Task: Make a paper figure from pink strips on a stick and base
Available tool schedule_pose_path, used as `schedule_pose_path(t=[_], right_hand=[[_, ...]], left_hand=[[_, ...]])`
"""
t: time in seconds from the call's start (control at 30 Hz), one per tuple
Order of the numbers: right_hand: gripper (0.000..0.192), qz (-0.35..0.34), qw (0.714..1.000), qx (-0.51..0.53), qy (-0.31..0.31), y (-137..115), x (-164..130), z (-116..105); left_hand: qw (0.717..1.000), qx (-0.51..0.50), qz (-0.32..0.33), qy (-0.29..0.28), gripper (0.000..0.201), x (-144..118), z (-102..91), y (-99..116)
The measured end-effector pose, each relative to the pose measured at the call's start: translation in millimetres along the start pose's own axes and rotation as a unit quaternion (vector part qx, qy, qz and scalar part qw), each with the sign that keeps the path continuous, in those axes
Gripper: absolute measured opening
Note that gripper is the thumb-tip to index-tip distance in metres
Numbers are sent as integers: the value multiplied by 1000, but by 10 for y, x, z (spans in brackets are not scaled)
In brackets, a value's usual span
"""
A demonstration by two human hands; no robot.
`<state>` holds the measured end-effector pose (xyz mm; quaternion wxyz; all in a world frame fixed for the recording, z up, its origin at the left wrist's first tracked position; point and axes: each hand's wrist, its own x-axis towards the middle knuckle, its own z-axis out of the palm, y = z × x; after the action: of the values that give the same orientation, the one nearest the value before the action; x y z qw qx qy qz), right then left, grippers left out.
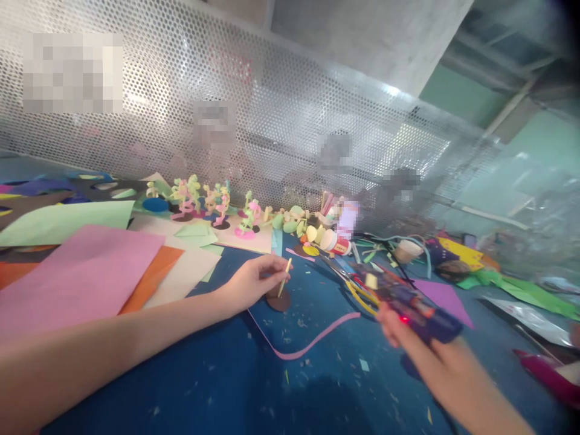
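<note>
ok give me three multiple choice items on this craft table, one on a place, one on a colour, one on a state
1. Where is the thin stick that the left hand pinches?
A. standing on a small brown disc
B. lying on the pink paper sheet
C. inside the cup

2. What colour is the long curved paper strip on the blue table?
A. yellow
B. pink
C. black

3. What is the right hand doing?
A. resting flat and empty
B. gripping a glue gun
C. cutting with scissors

Answers:
1 A, the stick's lower end meets the disc just by the fingertips.
2 B, the strip shows pink against the blue top.
3 B, the fingers wrap the gun-shaped tool, where a red light glows.
</note>
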<state>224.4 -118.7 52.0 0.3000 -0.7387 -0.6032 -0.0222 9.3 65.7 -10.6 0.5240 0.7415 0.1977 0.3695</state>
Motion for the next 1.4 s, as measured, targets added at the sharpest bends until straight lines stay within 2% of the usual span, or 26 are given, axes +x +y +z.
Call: schedule_pose_path(t=[0.07,0.17,0.4,0.9,1.4], right_hand=[[32,-25,997,56,-56,-245,0,181],[30,-48,991,87,-87,-438,29,358],[26,-43,986,112,-112,-513,97,489],[21,-77,987,114,-80,-565,110,501],[23,-55,990,102,-85,-554,110,497]], left_hand=[[1000,4,5,9,19,-6,-2,3],[1000,2,16,17,16,-11,-3,-3],[999,-9,33,16,14,2,1,-57],[999,-2,24,22,14,1,-4,-66],[1000,13,-13,14,20,-15,-15,-21]])
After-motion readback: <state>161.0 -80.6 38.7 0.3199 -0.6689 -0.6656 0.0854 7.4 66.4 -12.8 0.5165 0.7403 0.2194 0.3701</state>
